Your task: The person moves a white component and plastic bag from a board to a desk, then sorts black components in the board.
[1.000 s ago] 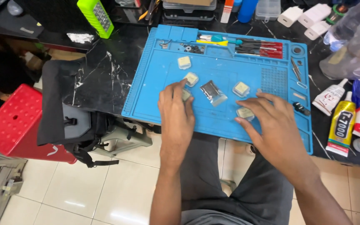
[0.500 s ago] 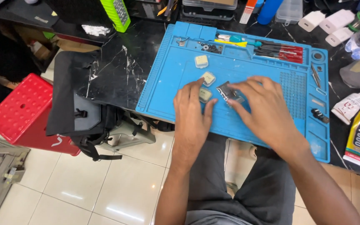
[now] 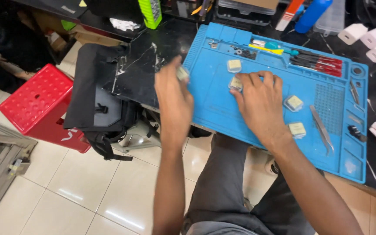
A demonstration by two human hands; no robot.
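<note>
Small square part [image 3: 182, 72] pinched in my left hand [image 3: 173, 98] by the blue mat's [image 3: 223, 113] edge; right hand [image 3: 260, 102] fingertips press another part [image 3: 236, 83]; tiled floor [image 3: 79, 182] below.

A dark marble-patterned worktop [image 3: 146, 61] carries a blue silicone work mat [image 3: 223, 109]. On the mat lie 4 small cream square blocks [image 3: 234, 65], grey tweezers [image 3: 321, 128], and red-handled screwdrivers [image 3: 316, 65] along its far edge. Off the mat, white charger plugs [image 3: 373, 37] and a blue bottle [image 3: 312, 15] sit on the worktop.
</note>
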